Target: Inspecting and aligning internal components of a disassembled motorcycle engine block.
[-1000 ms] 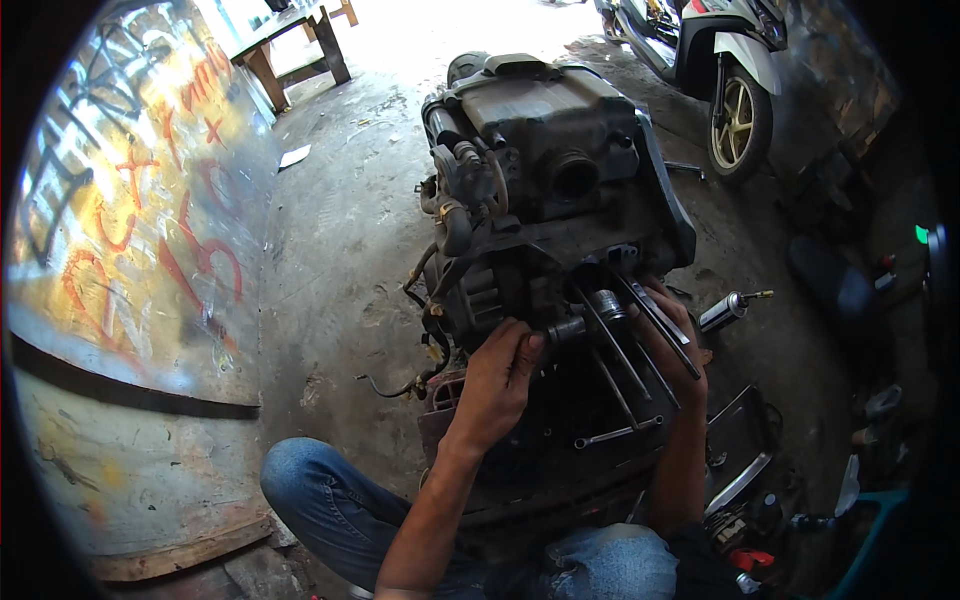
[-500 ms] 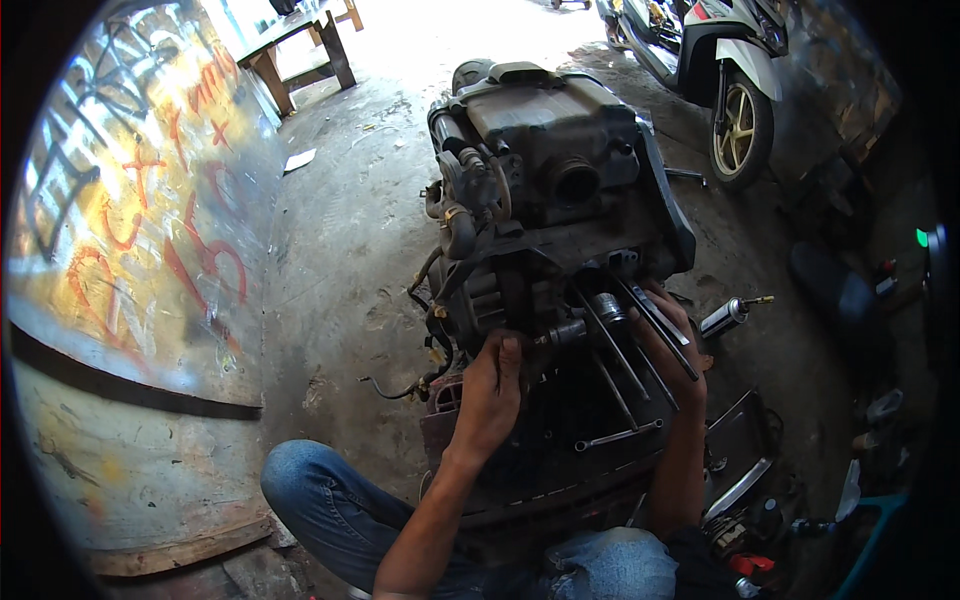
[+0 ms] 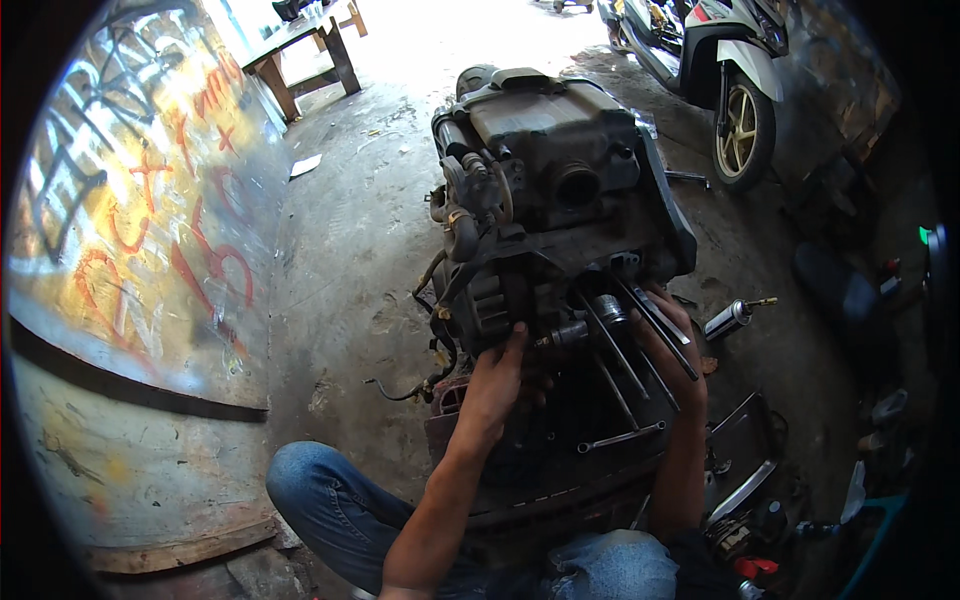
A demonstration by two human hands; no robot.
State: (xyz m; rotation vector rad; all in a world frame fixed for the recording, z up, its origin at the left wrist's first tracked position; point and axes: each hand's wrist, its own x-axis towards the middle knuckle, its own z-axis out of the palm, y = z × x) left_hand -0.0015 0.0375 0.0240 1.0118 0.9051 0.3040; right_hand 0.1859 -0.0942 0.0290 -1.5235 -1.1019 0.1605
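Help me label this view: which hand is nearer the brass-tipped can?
The right hand, right of the metal rods; the left hand, left of them, is farther off.

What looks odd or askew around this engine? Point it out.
A thin black wiring harness dangles at the left side of the dark bulky engine, one end seemingly unconnected. A flat white sheet lies stray on the grey concrete floor.
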